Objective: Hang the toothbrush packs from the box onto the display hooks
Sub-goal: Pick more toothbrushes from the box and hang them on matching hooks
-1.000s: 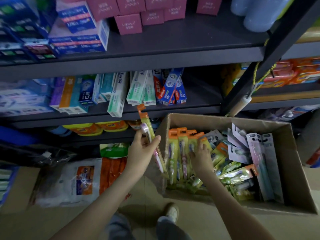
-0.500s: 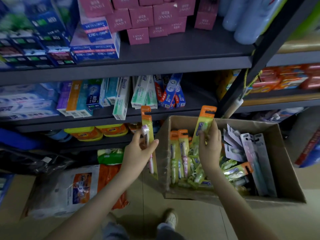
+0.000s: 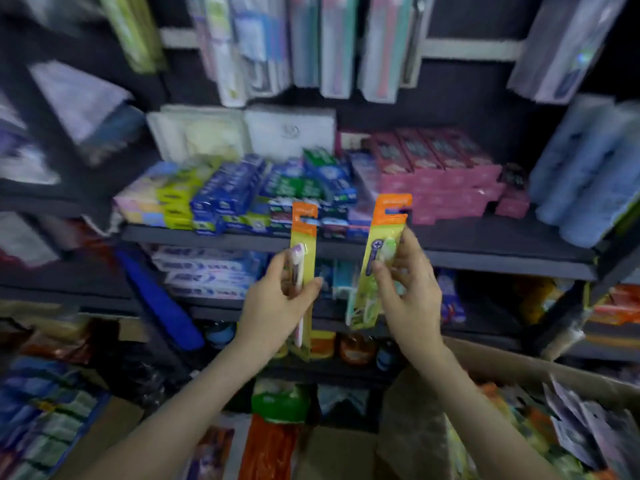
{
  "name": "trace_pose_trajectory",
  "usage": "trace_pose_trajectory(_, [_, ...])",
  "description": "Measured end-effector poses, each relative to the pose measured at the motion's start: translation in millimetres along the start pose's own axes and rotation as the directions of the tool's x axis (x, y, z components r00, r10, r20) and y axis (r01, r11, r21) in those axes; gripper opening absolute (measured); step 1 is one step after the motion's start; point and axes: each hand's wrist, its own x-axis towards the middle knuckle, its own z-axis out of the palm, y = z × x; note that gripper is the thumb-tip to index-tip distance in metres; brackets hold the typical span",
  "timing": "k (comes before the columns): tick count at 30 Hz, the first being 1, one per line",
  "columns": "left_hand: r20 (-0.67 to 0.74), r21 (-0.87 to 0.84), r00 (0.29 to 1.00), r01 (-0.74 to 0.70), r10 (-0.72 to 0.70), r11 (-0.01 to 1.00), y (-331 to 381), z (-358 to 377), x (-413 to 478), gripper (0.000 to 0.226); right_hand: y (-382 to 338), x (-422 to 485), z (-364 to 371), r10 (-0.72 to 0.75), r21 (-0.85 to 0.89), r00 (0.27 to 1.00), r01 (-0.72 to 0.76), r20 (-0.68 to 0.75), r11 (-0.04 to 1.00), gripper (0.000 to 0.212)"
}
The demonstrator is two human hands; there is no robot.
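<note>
Shelves (image 3: 485,252); left hand (image 3: 277,306) grips purple-brush pack (image 3: 304,230), right hand (image 3: 412,296) green-brush pack (image 3: 384,244).

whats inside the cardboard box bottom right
The cardboard box holds grey toothbrush packs and blurred orange-green packs. The right forearm and the picture's edge hide the rest of the pile, and the box's bottom is buried.

Left hand (image 3: 277,303): we pinch the purple-brush pack (image 3: 304,237) upright, orange top up.
Right hand (image 3: 408,292): we grip the green-brush pack (image 3: 388,230), slightly tilted, near the first but apart.
Box (image 3: 519,368): low at our right, more packs inside.
Overhead: we see hanging packs (image 3: 332,46), blurred.
Shelf (image 3: 450,251): cartons (image 3: 242,192) stacked behind.
</note>
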Motion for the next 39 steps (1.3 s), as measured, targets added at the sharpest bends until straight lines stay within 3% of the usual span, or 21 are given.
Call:
trace_pose_trajectory(5, [-0.222,0.123,0.967,-0.103,0.129,0.987,2.2,-132.5,35.0,0.036,-98.4,42.1,85.4,-0.156,0.114,0.984,0.146,0.082,0.983,0.059])
trace_pose_trajectory(10, [-0.381,0.222,0.899,-0.136,0.214,0.966,13.1,-246.0,73.0,0.043,-180.4,89.6,164.4,-0.323,0.076,0.937,0.315,0.136,0.946,0.060])
trace_pose_trajectory(16, [-0.528,0.215,0.810,-0.164,0.256,0.963,17.5,-327.9,105.1,0.037,-238.2,143.0,219.2,-0.428,0.010,0.872,0.438,0.238,0.899,0.059])
trace_pose_trajectory(21, [-0.598,0.238,0.762,-0.129,0.250,0.963,20.4,-362.7,119.8,0.046,-256.5,198.2,251.0,-0.447,-0.063,0.846,0.484,0.291,0.873,0.055])
trace_pose_trajectory(26, [-0.654,0.286,0.712,-0.082,0.257,0.955,27.5,-376.1,140.6,0.038,-264.3,243.5,289.7,-0.472,-0.330,0.804,0.584,0.361,0.742,0.057])
trace_pose_trajectory(30, [-0.684,0.281,0.686,-0.067,0.249,0.957,37.4,-380.4,159.0,0.049,-267.8,280.9,326.7,-0.448,-0.378,0.791,0.599,0.418,0.706,0.061])
trace_pose_trajectory(39, [-0.761,0.315,0.596,-0.008,0.257,0.949,32.6,-384.6,188.1,0.047,-278.4,332.8,381.5,-0.461,-0.320,0.854,0.518,0.241,0.793,0.058])
